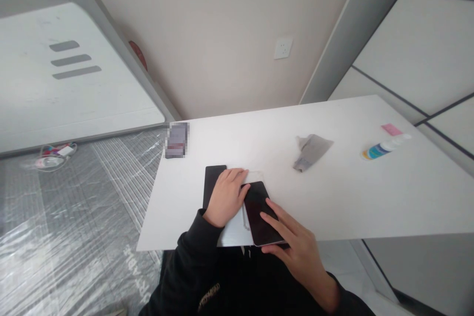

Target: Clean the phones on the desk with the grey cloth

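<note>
The left hand lies flat and open, hiding most of a black slab. A clear sheet beside it, possibly film, is hard to make out. The right hand, open, rests its fingers on the dark phone at the near edge of the table. A grey cloth, a lying bottle and a pink pad sit well apart.
</note>
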Demonstrator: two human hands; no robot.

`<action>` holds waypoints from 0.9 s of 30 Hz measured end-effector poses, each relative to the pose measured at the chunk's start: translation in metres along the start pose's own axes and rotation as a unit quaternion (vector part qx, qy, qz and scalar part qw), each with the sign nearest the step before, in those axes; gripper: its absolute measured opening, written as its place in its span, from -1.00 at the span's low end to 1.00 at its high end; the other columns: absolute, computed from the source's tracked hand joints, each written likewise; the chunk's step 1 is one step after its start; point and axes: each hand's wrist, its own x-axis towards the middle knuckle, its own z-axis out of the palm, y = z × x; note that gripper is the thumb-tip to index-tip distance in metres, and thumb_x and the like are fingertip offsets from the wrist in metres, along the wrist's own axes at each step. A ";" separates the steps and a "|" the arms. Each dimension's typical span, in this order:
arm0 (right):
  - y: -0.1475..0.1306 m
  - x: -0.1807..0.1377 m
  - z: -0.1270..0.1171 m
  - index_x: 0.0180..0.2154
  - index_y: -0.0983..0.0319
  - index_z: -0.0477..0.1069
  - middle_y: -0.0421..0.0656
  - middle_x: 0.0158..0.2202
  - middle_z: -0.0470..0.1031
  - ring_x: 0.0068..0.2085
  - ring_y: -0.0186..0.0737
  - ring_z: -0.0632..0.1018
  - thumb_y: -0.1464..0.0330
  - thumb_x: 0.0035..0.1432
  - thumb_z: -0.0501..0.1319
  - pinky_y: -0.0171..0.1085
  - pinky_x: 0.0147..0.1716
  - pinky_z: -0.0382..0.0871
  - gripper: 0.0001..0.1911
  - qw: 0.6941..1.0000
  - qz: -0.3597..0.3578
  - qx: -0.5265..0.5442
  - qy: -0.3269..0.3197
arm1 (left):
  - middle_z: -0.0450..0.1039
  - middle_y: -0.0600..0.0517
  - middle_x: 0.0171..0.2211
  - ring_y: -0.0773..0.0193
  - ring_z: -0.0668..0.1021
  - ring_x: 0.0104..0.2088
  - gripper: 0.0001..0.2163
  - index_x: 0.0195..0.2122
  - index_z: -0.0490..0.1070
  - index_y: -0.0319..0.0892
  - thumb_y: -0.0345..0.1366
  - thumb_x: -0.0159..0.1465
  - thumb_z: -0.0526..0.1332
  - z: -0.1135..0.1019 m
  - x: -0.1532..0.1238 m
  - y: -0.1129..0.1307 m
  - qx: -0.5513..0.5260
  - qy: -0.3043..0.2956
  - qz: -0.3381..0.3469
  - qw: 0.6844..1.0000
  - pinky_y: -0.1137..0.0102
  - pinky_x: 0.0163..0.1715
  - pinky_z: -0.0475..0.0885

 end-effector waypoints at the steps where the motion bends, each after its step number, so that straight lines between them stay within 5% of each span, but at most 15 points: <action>1: 0.001 0.000 0.001 0.19 0.17 0.48 0.07 0.32 0.38 0.32 0.17 0.42 -0.05 0.31 0.21 0.11 0.14 0.53 -0.40 1.000 -0.008 -0.016 0.004 | 0.49 -0.16 0.14 -0.01 0.47 0.16 -0.68 0.18 0.42 -0.18 -0.31 0.43 0.12 -0.001 0.001 0.000 0.002 0.000 -0.001 1.000 0.04 0.27 0.27; 4: 0.006 0.001 0.005 0.22 0.13 0.46 0.07 0.41 0.24 0.42 0.24 0.22 -0.06 0.32 0.19 0.30 0.20 0.39 -0.40 0.998 -0.025 -0.052 0.009 | 0.53 -0.10 0.03 0.00 0.48 0.08 -0.77 0.05 0.48 -0.15 -0.33 0.42 0.16 -0.003 0.005 0.002 0.006 0.002 -0.010 1.000 0.08 0.15 0.34; 14: 0.005 -0.003 0.012 0.26 0.17 0.38 0.11 0.35 0.33 0.33 0.14 0.41 -0.01 0.36 0.18 0.16 0.21 0.44 -0.41 0.993 -0.016 -0.106 -0.051 | 0.56 -0.03 -0.13 0.05 0.50 -0.08 -0.92 -0.16 0.49 -0.16 -0.35 0.42 0.20 -0.003 0.005 0.005 0.001 0.004 -0.039 0.999 0.13 -0.01 0.34; 27: 0.002 0.003 0.005 0.49 0.14 -0.14 0.07 0.43 0.19 0.38 0.19 0.33 -0.07 0.31 0.22 0.21 0.19 0.44 -0.05 0.985 0.053 -0.086 -0.140 | 0.57 0.02 -0.21 0.11 0.53 -0.15 -0.94 -0.19 0.51 -0.15 -0.40 0.39 0.24 -0.001 0.003 0.003 -0.032 0.038 -0.023 0.999 0.21 -0.12 0.33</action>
